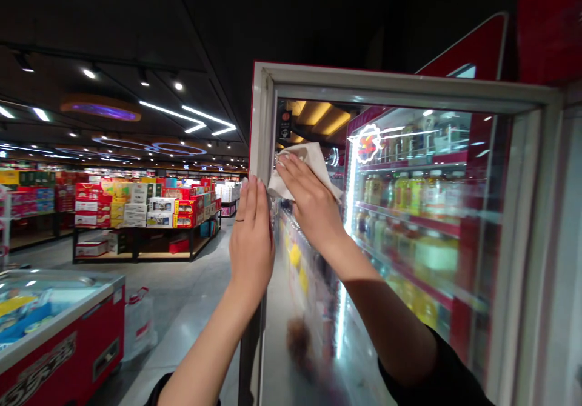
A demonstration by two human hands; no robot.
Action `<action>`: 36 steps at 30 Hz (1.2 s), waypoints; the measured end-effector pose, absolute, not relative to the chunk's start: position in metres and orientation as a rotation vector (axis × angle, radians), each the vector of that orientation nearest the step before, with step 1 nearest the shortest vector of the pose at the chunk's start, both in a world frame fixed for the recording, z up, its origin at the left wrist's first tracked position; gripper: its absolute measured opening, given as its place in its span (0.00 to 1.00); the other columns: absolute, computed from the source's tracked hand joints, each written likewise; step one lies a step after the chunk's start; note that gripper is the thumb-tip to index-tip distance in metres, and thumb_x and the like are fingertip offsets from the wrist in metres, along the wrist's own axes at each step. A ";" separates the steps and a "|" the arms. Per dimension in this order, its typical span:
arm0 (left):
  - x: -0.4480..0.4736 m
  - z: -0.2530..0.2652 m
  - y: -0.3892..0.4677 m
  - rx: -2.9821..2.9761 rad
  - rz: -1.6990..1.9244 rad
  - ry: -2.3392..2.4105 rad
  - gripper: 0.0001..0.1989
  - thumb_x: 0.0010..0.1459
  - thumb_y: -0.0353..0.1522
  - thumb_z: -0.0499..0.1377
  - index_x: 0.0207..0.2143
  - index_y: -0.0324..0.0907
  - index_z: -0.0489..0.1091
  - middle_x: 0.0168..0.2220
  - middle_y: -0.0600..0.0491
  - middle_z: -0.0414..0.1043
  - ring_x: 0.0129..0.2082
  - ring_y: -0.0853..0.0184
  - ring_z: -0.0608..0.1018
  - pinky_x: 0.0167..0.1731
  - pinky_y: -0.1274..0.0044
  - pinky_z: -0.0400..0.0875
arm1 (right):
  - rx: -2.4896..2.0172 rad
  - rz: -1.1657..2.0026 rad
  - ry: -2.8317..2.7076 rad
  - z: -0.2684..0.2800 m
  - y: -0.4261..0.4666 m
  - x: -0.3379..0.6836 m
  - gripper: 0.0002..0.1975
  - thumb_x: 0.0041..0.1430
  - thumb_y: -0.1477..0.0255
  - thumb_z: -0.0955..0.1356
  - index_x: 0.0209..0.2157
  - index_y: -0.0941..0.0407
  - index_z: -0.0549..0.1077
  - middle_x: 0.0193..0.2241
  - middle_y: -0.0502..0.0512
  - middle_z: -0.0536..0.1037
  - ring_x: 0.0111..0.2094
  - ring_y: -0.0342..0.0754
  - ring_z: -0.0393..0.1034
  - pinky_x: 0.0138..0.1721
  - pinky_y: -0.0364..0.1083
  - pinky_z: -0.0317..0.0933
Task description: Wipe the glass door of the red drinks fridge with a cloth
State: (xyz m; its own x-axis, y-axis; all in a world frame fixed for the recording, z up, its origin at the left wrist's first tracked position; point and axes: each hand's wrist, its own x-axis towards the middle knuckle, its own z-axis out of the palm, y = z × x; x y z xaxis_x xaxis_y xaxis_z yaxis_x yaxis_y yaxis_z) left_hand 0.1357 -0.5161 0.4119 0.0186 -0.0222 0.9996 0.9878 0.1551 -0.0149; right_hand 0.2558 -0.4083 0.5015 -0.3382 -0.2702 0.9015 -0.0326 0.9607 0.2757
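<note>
My right hand (313,203) presses a white wiping cloth (318,160) against the glass near the upper left corner of a cooler door (409,82). Its fingers lie over the cloth, which spreads out past them, and the thumb is hidden. My left hand (252,230) rests on the door's left frame, fingers straight, side by side and pointing up; a thin dark ring circles one finger. The left thumb is out of sight. The door stands swung out, its pale frame edged in red. Bottles on shelves show in the glass.
A red chest freezer (59,348) stands at the lower left, with a white plastic bag (139,324) on the floor beside it. Farther back, a display table (136,253) carries stacked boxes. A red cooler sign (488,48) rises behind the door.
</note>
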 end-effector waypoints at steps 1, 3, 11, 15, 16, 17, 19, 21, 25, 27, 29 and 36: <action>0.137 0.411 -0.516 -1.058 -1.075 -1.248 0.42 0.78 0.22 0.48 0.84 0.55 0.33 0.84 0.50 0.42 0.83 0.56 0.50 0.82 0.56 0.53 | 0.221 -0.249 -1.910 0.506 -0.409 0.254 0.48 0.62 0.94 0.58 0.78 0.49 0.64 0.77 0.53 0.68 0.81 0.48 0.54 0.82 0.59 0.53; 0.139 0.411 -0.516 -1.011 -1.027 -1.228 0.42 0.77 0.21 0.47 0.84 0.53 0.34 0.84 0.49 0.45 0.83 0.57 0.51 0.82 0.58 0.54 | 0.201 -0.254 -1.888 0.515 -0.406 0.253 0.47 0.62 0.94 0.57 0.78 0.51 0.65 0.77 0.54 0.67 0.81 0.48 0.53 0.83 0.58 0.52; 0.139 0.412 -0.515 -0.990 -0.916 -1.130 0.42 0.76 0.19 0.46 0.84 0.51 0.37 0.82 0.50 0.53 0.82 0.61 0.55 0.81 0.63 0.56 | 0.169 -0.271 -1.858 0.483 -0.401 0.263 0.48 0.62 0.94 0.58 0.79 0.49 0.60 0.77 0.54 0.67 0.81 0.50 0.53 0.82 0.62 0.55; 0.139 0.413 -0.515 -1.001 -0.834 -1.131 0.43 0.75 0.18 0.48 0.84 0.49 0.36 0.81 0.50 0.54 0.82 0.61 0.56 0.82 0.66 0.55 | 0.215 -0.293 -1.907 0.498 -0.401 0.257 0.45 0.63 0.93 0.56 0.77 0.55 0.65 0.78 0.57 0.66 0.82 0.48 0.51 0.83 0.59 0.52; 0.139 0.413 -0.516 -1.006 -0.821 -1.140 0.44 0.75 0.17 0.48 0.84 0.49 0.35 0.81 0.49 0.53 0.82 0.60 0.56 0.82 0.65 0.56 | 0.206 -0.285 -1.894 0.504 -0.398 0.257 0.45 0.63 0.93 0.55 0.77 0.55 0.65 0.78 0.57 0.66 0.82 0.48 0.51 0.83 0.60 0.52; 0.139 0.412 -0.516 -1.010 -0.813 -1.149 0.44 0.74 0.17 0.48 0.84 0.49 0.34 0.81 0.49 0.53 0.81 0.60 0.57 0.81 0.64 0.57 | 0.189 -0.272 -1.873 0.508 -0.394 0.259 0.45 0.63 0.93 0.56 0.78 0.54 0.64 0.78 0.56 0.66 0.82 0.49 0.51 0.83 0.61 0.52; 0.138 0.412 -0.516 -1.008 -0.805 -1.166 0.45 0.74 0.16 0.48 0.84 0.49 0.33 0.81 0.48 0.52 0.81 0.59 0.57 0.81 0.63 0.58 | 0.150 -0.247 -1.825 0.508 -0.386 0.264 0.47 0.62 0.93 0.57 0.79 0.51 0.61 0.78 0.55 0.66 0.81 0.51 0.52 0.82 0.63 0.53; 0.138 0.412 -0.516 -1.000 -0.799 -1.178 0.45 0.73 0.16 0.47 0.84 0.49 0.32 0.81 0.48 0.52 0.81 0.58 0.57 0.81 0.63 0.58 | 0.133 -0.238 -1.799 0.500 -0.380 0.268 0.48 0.62 0.93 0.58 0.80 0.49 0.59 0.77 0.55 0.67 0.81 0.53 0.53 0.82 0.65 0.54; 0.136 0.412 -0.514 -0.995 -0.783 -1.162 0.44 0.74 0.16 0.46 0.84 0.48 0.33 0.82 0.48 0.51 0.81 0.60 0.56 0.81 0.65 0.58 | 0.182 -0.250 -1.842 0.491 -0.383 0.267 0.49 0.62 0.94 0.58 0.80 0.48 0.59 0.77 0.54 0.68 0.81 0.52 0.53 0.82 0.63 0.55; 0.134 0.412 -0.514 -1.003 -0.785 -1.157 0.44 0.74 0.16 0.46 0.84 0.49 0.33 0.82 0.50 0.49 0.82 0.61 0.54 0.81 0.65 0.57 | 0.199 -0.252 -1.869 0.500 -0.385 0.263 0.49 0.62 0.94 0.57 0.80 0.47 0.59 0.77 0.52 0.67 0.81 0.50 0.53 0.82 0.62 0.54; 0.133 0.411 -0.515 -1.022 -0.788 -1.171 0.44 0.74 0.17 0.46 0.84 0.50 0.33 0.82 0.51 0.47 0.82 0.61 0.53 0.82 0.64 0.55 | 0.181 -0.244 -1.860 0.513 -0.384 0.262 0.49 0.62 0.94 0.56 0.79 0.47 0.61 0.78 0.51 0.66 0.81 0.49 0.52 0.83 0.62 0.52; 0.143 0.410 -0.511 -1.008 -0.855 -1.230 0.46 0.73 0.15 0.44 0.83 0.51 0.30 0.83 0.50 0.47 0.82 0.59 0.52 0.82 0.62 0.54 | 0.093 -0.240 -1.807 0.493 -0.382 0.272 0.46 0.64 0.92 0.56 0.80 0.52 0.60 0.78 0.56 0.65 0.82 0.51 0.50 0.83 0.63 0.51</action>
